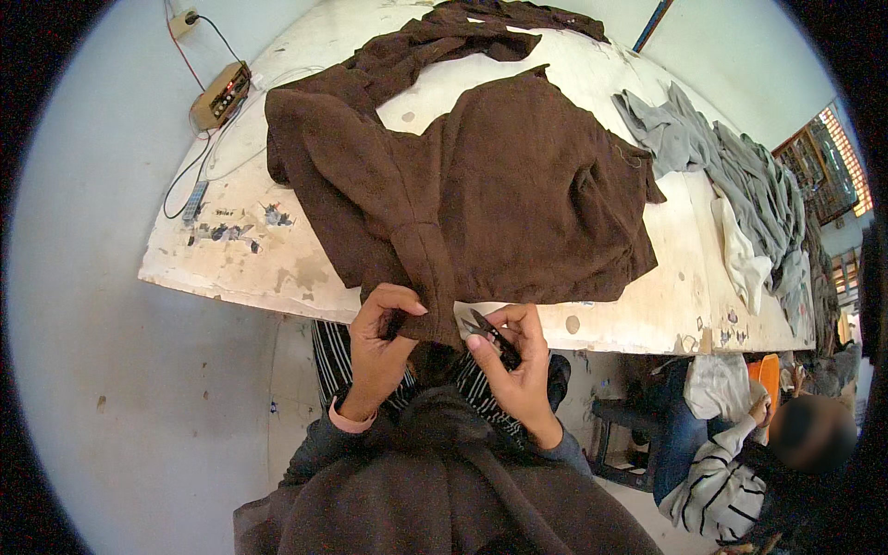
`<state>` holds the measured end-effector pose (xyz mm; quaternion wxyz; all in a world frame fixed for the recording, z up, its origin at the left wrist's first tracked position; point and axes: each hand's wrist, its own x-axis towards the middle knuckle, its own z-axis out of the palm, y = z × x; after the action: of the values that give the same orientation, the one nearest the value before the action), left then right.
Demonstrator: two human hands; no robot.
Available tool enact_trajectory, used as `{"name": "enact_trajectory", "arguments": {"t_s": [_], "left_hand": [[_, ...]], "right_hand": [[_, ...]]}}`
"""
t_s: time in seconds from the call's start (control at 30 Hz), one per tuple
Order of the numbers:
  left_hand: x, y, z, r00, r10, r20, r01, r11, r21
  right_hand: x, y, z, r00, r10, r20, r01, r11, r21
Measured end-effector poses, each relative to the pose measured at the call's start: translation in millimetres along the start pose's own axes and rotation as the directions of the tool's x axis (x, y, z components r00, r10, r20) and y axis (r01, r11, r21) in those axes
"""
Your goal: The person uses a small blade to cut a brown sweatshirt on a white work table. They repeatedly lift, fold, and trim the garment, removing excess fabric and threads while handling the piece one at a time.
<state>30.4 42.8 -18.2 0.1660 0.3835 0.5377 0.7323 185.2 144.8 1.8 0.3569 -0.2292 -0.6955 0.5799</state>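
Note:
A dark brown garment (546, 185) lies spread over the white table, one sleeve-like end hanging toward me past the near edge. My left hand (379, 347) pinches this end between thumb and fingers. Just to its right, my right hand (518, 370) grips a small pair of dark thread snips (495, 338), their blades pointing up and left toward the cloth's edge. A pale patch shows beside the blades; I cannot make out what it is.
The worn white table (305, 273) has peeled patches. Grey cloth (740, 176) heaps on its right side, more brown cloth (444, 42) at the far end. A small radio-like box (222, 95) with cables hangs by the left wall. At lower right sits another person (721, 472) holding white cloth.

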Motion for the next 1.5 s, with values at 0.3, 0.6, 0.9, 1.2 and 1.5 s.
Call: {"name": "enact_trajectory", "arguments": {"t_s": [0.3,0.6,0.9,1.2,1.5], "left_hand": [[-8.2,-4.8,2.5,0.983,-0.186,-0.002,0.180,0.956,-0.232],[-9.0,-7.7,0.4,0.998,-0.064,0.014,0.065,0.990,-0.123],[21.5,26.1,-12.2,0.879,0.232,0.416,-0.474,0.509,0.719],[13.7,13.0,-6.0,0.831,-0.500,0.244,0.467,0.865,0.182],[12.0,14.7,6.5,0.892,-0.367,0.263,0.288,0.911,0.294]], "right_hand": [[6.0,-0.1,8.5,0.989,0.014,0.149,-0.024,0.998,0.059],[1.1,13.5,5.0,0.993,-0.039,0.112,0.045,0.997,-0.054],[2.9,25.0,-0.2,0.999,-0.024,0.027,0.022,0.998,0.052],[19.0,19.6,-10.5,0.997,0.064,0.038,-0.062,0.996,-0.062],[21.7,13.6,-16.6,0.993,0.070,-0.093,-0.070,0.998,0.009]]}}
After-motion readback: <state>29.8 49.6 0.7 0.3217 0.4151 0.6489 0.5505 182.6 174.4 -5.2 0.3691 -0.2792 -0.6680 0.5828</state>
